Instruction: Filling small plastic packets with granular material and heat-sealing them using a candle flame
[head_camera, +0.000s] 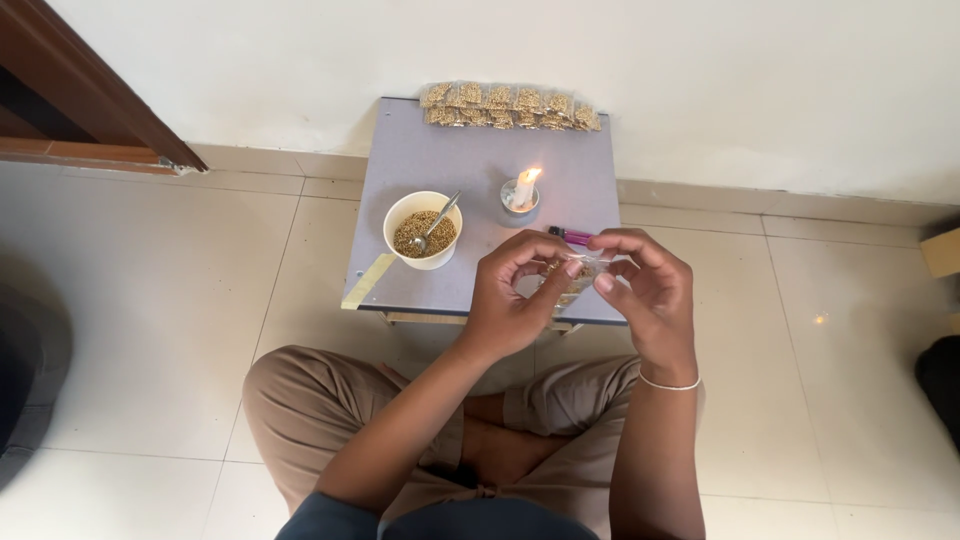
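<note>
Both hands, left hand (510, 300) and right hand (650, 295), pinch a small clear plastic seed packet (578, 272) between fingertips above the low grey table (450, 160)

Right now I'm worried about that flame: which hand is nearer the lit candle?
Left. The left hand is just below the candle, slightly to its left. The right hand is below and further out to its right. Both pinch a small clear packet.
</note>
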